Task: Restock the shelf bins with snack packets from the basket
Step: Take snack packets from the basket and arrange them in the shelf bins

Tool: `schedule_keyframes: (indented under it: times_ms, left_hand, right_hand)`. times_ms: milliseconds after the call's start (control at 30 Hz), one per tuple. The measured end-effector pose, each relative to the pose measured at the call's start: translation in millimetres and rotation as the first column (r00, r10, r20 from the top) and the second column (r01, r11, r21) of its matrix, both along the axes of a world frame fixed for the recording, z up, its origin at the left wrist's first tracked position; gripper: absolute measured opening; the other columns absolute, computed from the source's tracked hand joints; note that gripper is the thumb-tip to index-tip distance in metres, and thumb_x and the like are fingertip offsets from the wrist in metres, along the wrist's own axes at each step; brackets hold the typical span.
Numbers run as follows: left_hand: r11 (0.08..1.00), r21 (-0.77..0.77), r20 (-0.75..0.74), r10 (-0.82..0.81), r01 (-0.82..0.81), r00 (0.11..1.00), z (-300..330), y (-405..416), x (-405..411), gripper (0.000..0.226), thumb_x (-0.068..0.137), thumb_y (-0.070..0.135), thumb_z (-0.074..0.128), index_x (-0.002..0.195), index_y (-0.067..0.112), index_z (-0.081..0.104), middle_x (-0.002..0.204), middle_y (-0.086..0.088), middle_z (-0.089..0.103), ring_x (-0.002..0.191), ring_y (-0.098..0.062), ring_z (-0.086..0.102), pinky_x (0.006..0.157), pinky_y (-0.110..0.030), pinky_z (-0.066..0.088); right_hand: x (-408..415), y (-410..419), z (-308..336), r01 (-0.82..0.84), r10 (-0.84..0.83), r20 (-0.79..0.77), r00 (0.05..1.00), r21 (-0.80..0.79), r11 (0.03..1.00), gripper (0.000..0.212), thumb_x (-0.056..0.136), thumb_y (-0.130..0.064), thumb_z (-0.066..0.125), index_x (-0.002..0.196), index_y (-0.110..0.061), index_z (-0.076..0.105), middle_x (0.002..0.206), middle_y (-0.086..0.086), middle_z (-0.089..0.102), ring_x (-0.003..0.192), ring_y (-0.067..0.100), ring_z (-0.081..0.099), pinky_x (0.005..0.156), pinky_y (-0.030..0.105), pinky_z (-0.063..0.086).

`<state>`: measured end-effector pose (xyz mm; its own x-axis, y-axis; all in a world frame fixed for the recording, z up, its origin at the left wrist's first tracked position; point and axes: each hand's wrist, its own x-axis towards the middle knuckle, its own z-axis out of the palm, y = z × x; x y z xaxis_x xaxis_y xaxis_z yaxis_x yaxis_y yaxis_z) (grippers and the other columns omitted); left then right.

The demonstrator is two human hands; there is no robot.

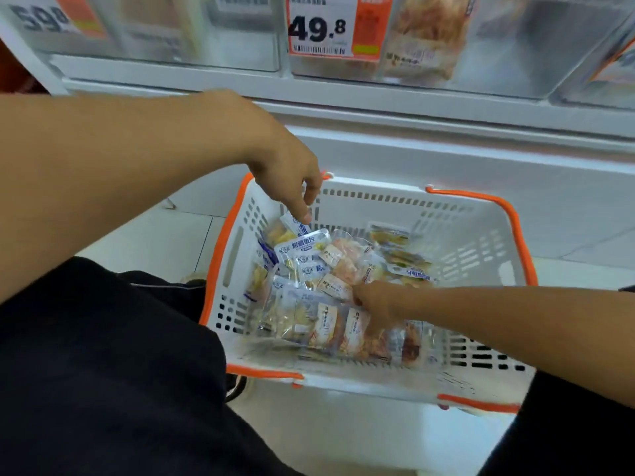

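Both hands are lowered into the white basket (457,214) at centre frame: a blue-and-white packet (294,224) is pinched by the left hand (287,170), while heaped snack packets (330,276) are gripped by the right hand (376,304). Shelf bins (515,63) are seen along the top.

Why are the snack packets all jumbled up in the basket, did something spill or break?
Nothing looks spilled or broken. The snack packets lie in a loose heap inside the white basket, overlapping at odd angles, none outside it. The left hand and right hand are both reaching into the pile.
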<state>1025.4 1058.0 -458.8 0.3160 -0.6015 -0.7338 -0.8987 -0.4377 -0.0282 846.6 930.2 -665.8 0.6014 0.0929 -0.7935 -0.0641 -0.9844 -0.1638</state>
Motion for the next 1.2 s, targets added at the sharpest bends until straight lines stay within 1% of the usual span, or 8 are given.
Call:
schedule_keyframes:
  times_ms: [333, 433, 600, 700, 833, 933, 1033, 1200]
  left_hand:
    - [0.998, 0.016, -0.033, 0.064, -0.064, 0.997, 3, 9, 1, 0.05, 0.089, 0.054, 0.06, 0.13, 0.024, 0.055, 0.11, 0.004, 0.063, 0.103, -0.019, 0.062, 0.097, -0.037, 0.048]
    - [0.997, 0.014, -0.088, 0.082, -0.081, 0.993, 7, 5, -2, 0.053, 0.086, 0.054, 0.064, 0.131, 0.027, 0.053, 0.103, 0.011, 0.06, 0.103, -0.017, 0.061, 0.099, -0.04, 0.049]
    - [0.965, -0.128, -0.334, 0.176, -0.229, 0.926, 17, -6, -11, 0.075, 0.071, 0.054, 0.078, 0.136, 0.033, 0.046, 0.127, 0.014, 0.054, 0.097, -0.006, 0.064, 0.084, -0.03, 0.056]
    - [0.812, -0.287, -0.677, 0.203, -0.508, 0.708, 30, -19, -17, 0.053, 0.072, 0.028, 0.085, 0.119, 0.026, 0.058, 0.106, 0.007, 0.068, 0.082, -0.005, 0.068, 0.064, -0.024, 0.054]
    - [0.452, -0.443, -0.82, 0.144, -0.774, 0.554, 59, -37, -17, 0.032, 0.077, 0.015, 0.08, 0.106, 0.019, 0.066, 0.08, 0.005, 0.07, 0.069, -0.009, 0.063, 0.056, -0.021, 0.05]
    - [0.159, -0.399, -0.91, 0.05, -0.903, 0.411, 70, -46, -16, 0.028, 0.08, 0.004, 0.074, 0.104, 0.015, 0.066, 0.09, -0.004, 0.076, 0.078, -0.013, 0.071, 0.062, -0.021, 0.055]
    - [-0.039, -0.418, -0.908, -0.018, -0.908, 0.418, 77, -54, -21, 0.028, 0.081, -0.003, 0.071, 0.099, 0.017, 0.066, 0.089, -0.004, 0.075, 0.079, -0.012, 0.072, 0.064, -0.02, 0.056]
    - [-0.111, -0.493, -0.868, -0.008, -0.863, 0.497, 81, -62, -27, 0.033, 0.078, -0.004, 0.074, 0.105, 0.013, 0.065, 0.09, -0.006, 0.075, 0.078, -0.013, 0.072, 0.065, -0.023, 0.058]
  right_hand:
    - [2, -3, -15, -0.027, 0.03, -0.082, 0.996, 0.044, 0.999, 0.032, 0.08, -0.029, 0.081, 0.072, -0.017, 0.052, 0.076, -0.002, 0.058, 0.072, 0.015, 0.055, 0.063, 0.023, 0.043]
    - [20, -13, 20, 0.088, -0.05, -0.167, 0.985, 0.232, 0.969, 0.031, 0.085, -0.015, 0.077, 0.068, -0.015, 0.052, 0.052, -0.011, 0.056, 0.051, 0.004, 0.055, 0.059, 0.019, 0.043]
    - [66, -41, 154, 0.217, -0.169, -0.137, 0.976, 0.558, 0.801, 0.022, 0.091, -0.009, 0.069, 0.076, -0.015, 0.054, 0.055, -0.009, 0.056, 0.054, 0.007, 0.053, 0.055, 0.021, 0.041]
    - [77, -61, 233, 0.236, -0.315, -0.012, 0.949, 0.689, 0.685, 0.014, 0.087, -0.016, 0.073, 0.085, -0.01, 0.06, 0.067, 0.004, 0.061, 0.061, 0.014, 0.053, 0.06, 0.022, 0.043]
    - [60, -109, 293, 0.248, -0.537, 0.224, 0.813, 0.702, 0.668, 0.04, 0.077, -0.037, 0.082, 0.102, -0.01, 0.066, 0.081, 0.019, 0.063, 0.071, 0.022, 0.056, 0.062, 0.028, 0.048]
    - [46, -141, 320, 0.298, -0.679, 0.145, 0.72, 0.819, 0.491, 0.046, 0.074, -0.026, 0.085, 0.116, -0.017, 0.069, 0.102, 0.019, 0.073, 0.086, 0.023, 0.069, 0.07, 0.031, 0.059]
    - [48, -148, 324, 0.352, -0.727, -0.006, 0.687, 0.877, 0.326, 0.034, 0.078, -0.014, 0.07, 0.113, -0.015, 0.069, 0.106, 0.009, 0.074, 0.093, 0.021, 0.072, 0.073, 0.039, 0.063]
    - [51, -150, 313, 0.335, -0.764, 0.035, 0.644, 0.885, 0.323, 0.032, 0.081, -0.014, 0.066, 0.113, -0.009, 0.069, 0.101, 0.01, 0.073, 0.089, 0.021, 0.071, 0.075, 0.038, 0.061]
